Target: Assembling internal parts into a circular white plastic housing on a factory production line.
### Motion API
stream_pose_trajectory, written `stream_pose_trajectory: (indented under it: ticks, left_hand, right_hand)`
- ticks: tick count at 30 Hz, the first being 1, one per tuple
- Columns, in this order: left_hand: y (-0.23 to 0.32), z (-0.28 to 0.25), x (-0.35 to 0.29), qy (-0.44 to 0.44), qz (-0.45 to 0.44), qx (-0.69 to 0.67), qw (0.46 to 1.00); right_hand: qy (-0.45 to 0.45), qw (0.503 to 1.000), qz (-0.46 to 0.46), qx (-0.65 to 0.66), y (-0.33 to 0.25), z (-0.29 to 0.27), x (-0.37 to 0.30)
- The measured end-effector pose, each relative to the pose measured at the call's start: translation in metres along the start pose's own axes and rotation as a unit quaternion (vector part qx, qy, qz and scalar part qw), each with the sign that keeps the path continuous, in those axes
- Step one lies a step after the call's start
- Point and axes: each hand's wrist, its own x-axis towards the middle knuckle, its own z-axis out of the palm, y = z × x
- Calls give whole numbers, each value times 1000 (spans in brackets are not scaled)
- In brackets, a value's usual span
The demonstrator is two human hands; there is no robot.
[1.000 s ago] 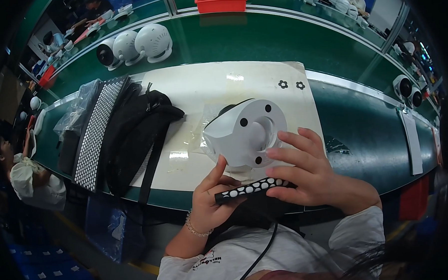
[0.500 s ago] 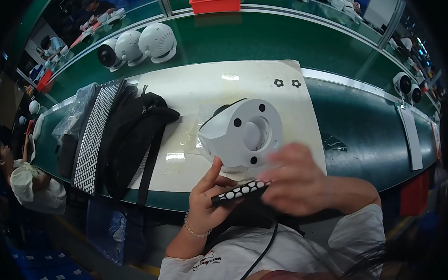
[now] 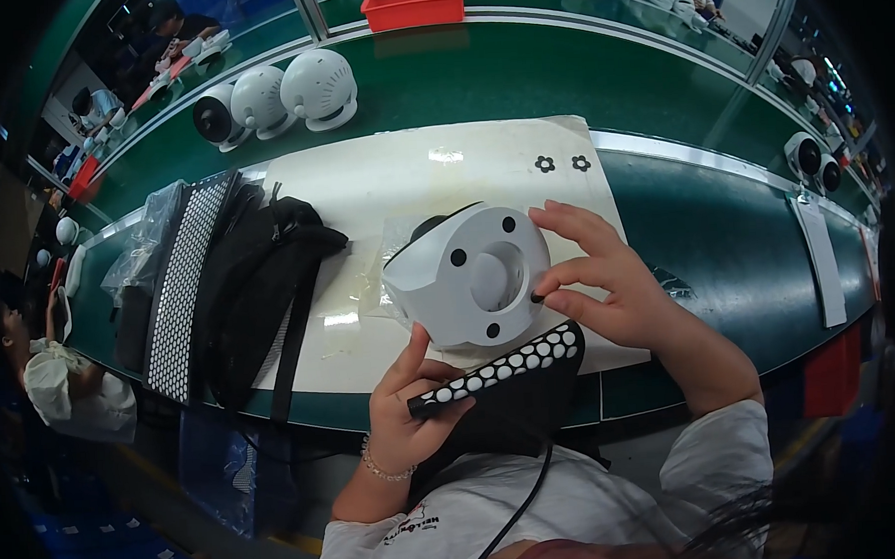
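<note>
The right hand (image 3: 618, 287) has its thumb and index finger pinched together on a small black pad (image 3: 537, 297) at the near right edge of the white housing's base; the other fingers spread beyond the rim. The left hand (image 3: 405, 411) is curled about the end of a black sheet with white round spots (image 3: 511, 370), its thumb raised at the housing's lower left edge; whether that thumb touches cannot be told. The white housing (image 3: 420, 286), smooth and rounded, lies on the cream mat (image 3: 363, 173) with its base turned upward, showing a ring-shaped recess and three round black pads set around it. Half a second earlier the right hand was a blur over the sheet's end, and a bare round socket showed on the base where the pinched pad now sits; more of the spotted sheet is now exposed. The fingertips partly cover the pad, so its seating is unclear; the left fingers beneath the sheet are hidden. Leftward, a black bag (image 3: 253, 288) rests on the mat and the green table (image 3: 707, 268).
</note>
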Motion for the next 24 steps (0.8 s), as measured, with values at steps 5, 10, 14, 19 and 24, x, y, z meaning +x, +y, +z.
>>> stream_pose_trajectory:
  ticks: [5,10,14,19,24]
  left_hand:
    - [-1,0,0,-7,-11,1,1000]
    - [0,4,-1,0,-18,-3,1000]
    - [-2,5,-1,20,-27,-17,999]
    - [-2,6,0,13,-24,-12,1000]
    - [-2,5,-2,7,-15,1,1000]
  right_hand:
    - [-9,983,-106,-150,-3,-16,-1]
    - [-36,924,-171,-339,-9,-21,-8]
    - [-29,952,-145,-268,-8,-21,-1]
    - [-14,918,213,335,17,9,-2]
    - [-60,846,287,445,10,16,7]
